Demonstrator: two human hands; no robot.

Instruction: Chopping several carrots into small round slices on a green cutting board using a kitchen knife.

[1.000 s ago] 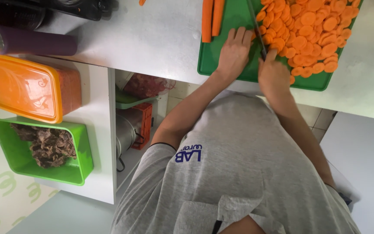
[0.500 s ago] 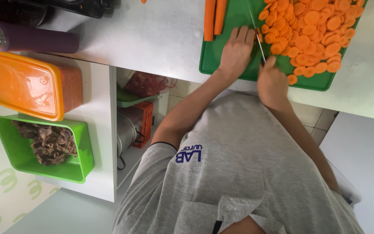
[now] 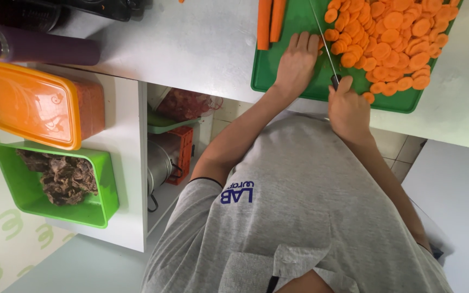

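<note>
Green board (image 3: 278, 81) edge, right hand (image 3: 348, 111) gripping knife (image 3: 324, 46)

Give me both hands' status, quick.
Left hand: fingers flat, pressing a carrot on the green cutting board.
Right hand: closed on the knife handle.

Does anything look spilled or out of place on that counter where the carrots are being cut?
Only small things. One carrot slice lies at the near edge of the green cutting board, apart from the main pile of slices, beside the right hand holding the knife. Nothing looks damaged.
</note>
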